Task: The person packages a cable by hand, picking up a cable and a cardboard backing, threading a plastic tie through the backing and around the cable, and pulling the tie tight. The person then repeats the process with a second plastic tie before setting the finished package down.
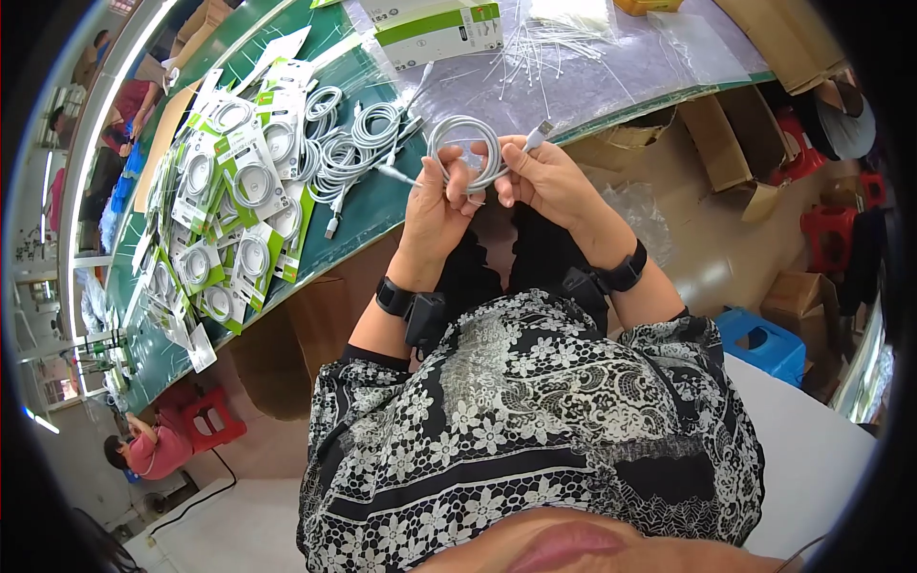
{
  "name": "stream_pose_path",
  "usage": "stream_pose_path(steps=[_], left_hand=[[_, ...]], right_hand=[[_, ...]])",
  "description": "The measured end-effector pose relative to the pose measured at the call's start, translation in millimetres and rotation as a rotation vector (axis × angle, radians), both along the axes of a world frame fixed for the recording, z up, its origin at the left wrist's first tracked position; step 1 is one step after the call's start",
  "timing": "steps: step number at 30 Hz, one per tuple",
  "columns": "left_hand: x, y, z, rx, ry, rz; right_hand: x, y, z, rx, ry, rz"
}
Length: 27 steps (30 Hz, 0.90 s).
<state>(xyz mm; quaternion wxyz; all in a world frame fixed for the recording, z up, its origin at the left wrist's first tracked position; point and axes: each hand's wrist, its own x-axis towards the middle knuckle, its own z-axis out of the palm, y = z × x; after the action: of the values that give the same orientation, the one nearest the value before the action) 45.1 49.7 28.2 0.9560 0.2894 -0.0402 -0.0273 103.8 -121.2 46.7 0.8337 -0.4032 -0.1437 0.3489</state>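
Note:
A light grey USB cable [434, 143], wound into a round coil, is held up between both my hands near the table's front edge. My left hand [441, 196] is closed on the coil's left and lower side, with one plug end sticking out to its left. On the right side, my right hand [543, 177] pinches the coil between thumb and fingers, and the USB plug [540, 134] stands out above it. Left of my hands lies a pile of loose coiled cables [344, 153]. Beyond them is a heap of green-and-white carded cable packs [250, 181].
Thin white ties [535, 62] are spread on the table [650, 76] ahead, beside a green-and-white box [435, 38]. Clear plastic bags [702, 48] lie to the right. Open cardboard boxes [731, 134], a blue stool [759, 344] and red stools [829, 234] stand around. Other people sit farther off.

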Motion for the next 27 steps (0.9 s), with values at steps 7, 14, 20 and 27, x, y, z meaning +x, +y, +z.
stream_pose_path(steps=[7,14,20,27], left_hand=[[1,4,11,0.437,0.223,-0.155],[15,9,19,0.427,0.315,-0.186],[29,20,21,0.801,0.273,-0.157],[28,17,14,0.754,0.246,-0.211]], right_hand=[[7,-4,-14,-0.051,0.063,0.056],[7,-6,-23,-0.048,0.043,-0.045],[19,-20,-7,-0.325,-0.104,0.036],[15,-8,-22,-0.221,0.041,-0.118]])
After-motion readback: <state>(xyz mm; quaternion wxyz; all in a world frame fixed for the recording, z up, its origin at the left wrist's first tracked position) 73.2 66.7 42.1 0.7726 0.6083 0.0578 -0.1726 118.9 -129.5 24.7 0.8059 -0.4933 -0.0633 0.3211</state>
